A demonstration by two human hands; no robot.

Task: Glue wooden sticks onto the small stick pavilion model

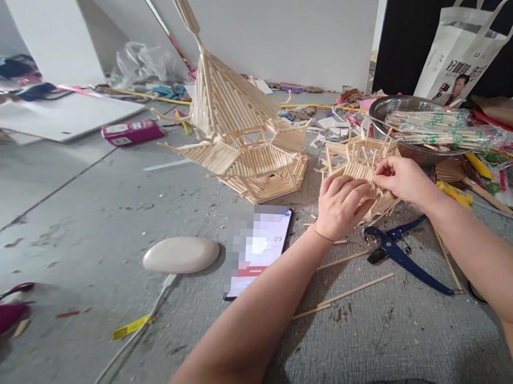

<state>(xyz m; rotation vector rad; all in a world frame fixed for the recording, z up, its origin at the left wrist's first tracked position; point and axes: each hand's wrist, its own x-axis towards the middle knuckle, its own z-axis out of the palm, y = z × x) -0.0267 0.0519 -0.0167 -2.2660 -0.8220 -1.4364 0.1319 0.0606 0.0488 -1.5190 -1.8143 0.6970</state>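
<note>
Both hands are at a small structure of wooden sticks (pixel 356 170) on the right, with stick ends jutting up around it. My left hand (pixel 342 205) rests against its near side, fingers curled over the edge; what the fingertips grip is hidden. My right hand (pixel 398 177) pinches at its right side, on what looks like a short stick, largely covered by the fingers. Left of them stands a larger stick model (pixel 239 111) with a pointed, tilted roof and a many-sided base. Blue cutters (pixel 402 254) lie open near my right forearm, beside loose sticks (pixel 357 290).
A phone (pixel 260 244) lies left of my left forearm, with a white oval device (pixel 181 254) and its cable beyond. At back right, a metal bowl (pixel 379 109) holds wrapped chopsticks (pixel 440 133). A white bag (pixel 457 53) stands behind it. A purple packet (pixel 133 131) lies far left.
</note>
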